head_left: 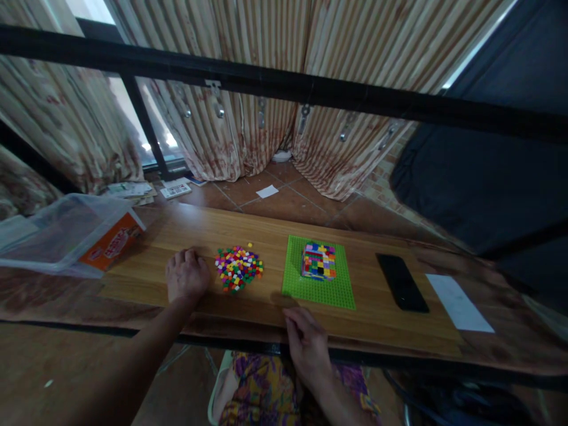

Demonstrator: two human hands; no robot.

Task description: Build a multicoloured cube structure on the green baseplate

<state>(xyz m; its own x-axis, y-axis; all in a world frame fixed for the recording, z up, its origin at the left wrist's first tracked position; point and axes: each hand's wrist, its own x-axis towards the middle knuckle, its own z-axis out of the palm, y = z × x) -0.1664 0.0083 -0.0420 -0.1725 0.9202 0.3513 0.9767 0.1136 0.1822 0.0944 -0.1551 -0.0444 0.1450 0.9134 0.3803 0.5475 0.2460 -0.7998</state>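
Note:
My left hand [187,276] rests on the wooden board, just left of a pile of small coloured bricks [239,269]. Its fingers are curled under, and whatever they may hold is hidden. Over the board's near edge lies my right hand [309,343], thumb and fingers slightly apart, with nothing visible between them. Its fingertips are just below a green studded baseplate [295,290], apart from it. On that plate stands a boxy, multicoloured brick build [319,261], with what looks like a recess in its top. Neither hand touches the build.
A clear plastic bin [57,231] with an orange label stands at the left end. Right of the baseplate lie a black phone [403,283] and a white paper sheet [459,302]. A dark rail [266,83] crosses in front of the curtains [248,35].

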